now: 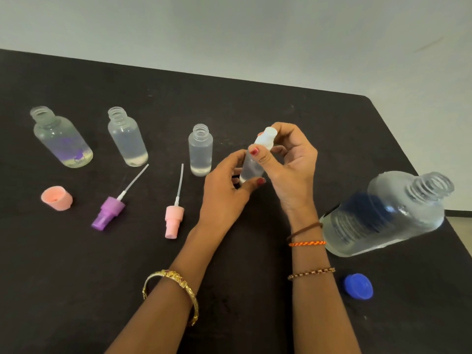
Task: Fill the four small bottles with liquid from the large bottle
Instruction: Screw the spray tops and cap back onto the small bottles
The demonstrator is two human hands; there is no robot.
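— What has each hand got?
— The left hand (224,185) wraps its grip round a small bottle (251,169); the right hand (291,159) pinches the white cap (267,136) on top.
— Where's the big bottle (383,213)?
— On the table (255,290), uncapped, just right of the right wrist. Left of the held bottle stand three open small bottles (200,150).

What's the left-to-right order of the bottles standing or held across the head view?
Bottle with purple print → second small bottle → third small bottle → small bottle gripped by left hand, its white cap pinched by right hand → large bottle.
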